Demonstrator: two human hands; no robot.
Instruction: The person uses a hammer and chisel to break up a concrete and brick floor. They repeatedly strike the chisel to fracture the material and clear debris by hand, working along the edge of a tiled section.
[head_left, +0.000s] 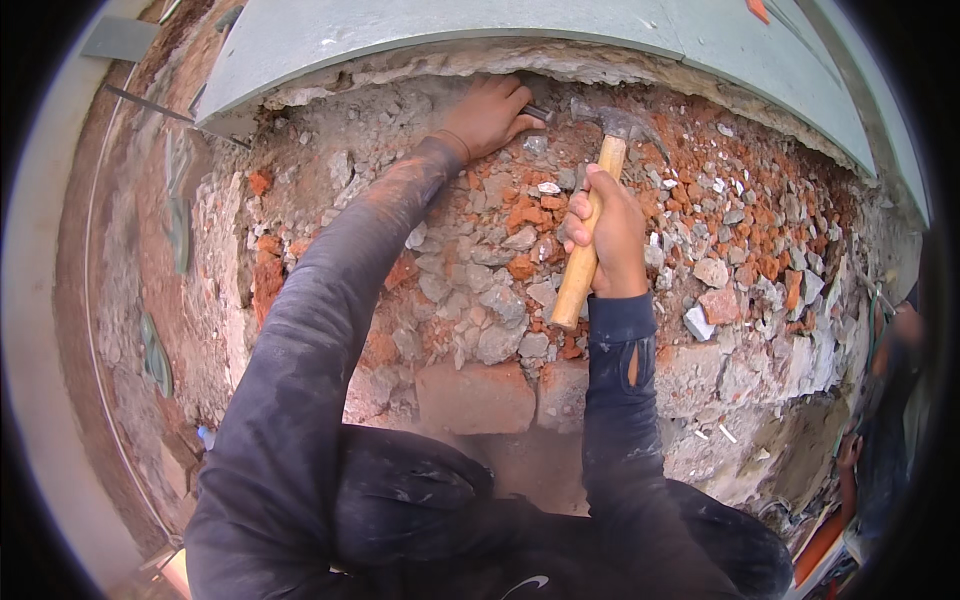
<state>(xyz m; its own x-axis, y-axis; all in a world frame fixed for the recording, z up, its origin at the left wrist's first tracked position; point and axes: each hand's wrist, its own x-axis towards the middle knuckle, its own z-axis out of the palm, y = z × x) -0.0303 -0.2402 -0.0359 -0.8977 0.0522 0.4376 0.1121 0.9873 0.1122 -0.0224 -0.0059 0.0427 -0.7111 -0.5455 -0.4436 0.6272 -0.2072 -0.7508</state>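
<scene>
My right hand grips the wooden handle of a hammer, whose steel head has a flat face on the left and a curved, pointed end on the right. Up against the broken masonry under the slab, my left hand is closed around a short metal chisel. The chisel's blunt end points right, towards the hammer face, with a small gap between them. Its other end is hidden by my hand. Broken brick and mortar rubble lies beneath both hands.
A grey slab overhangs the rubble at the top. Whole bricks edge it near my knees. Green sandals lie on the left ground, near a thin pale cable. Another person is at the far right.
</scene>
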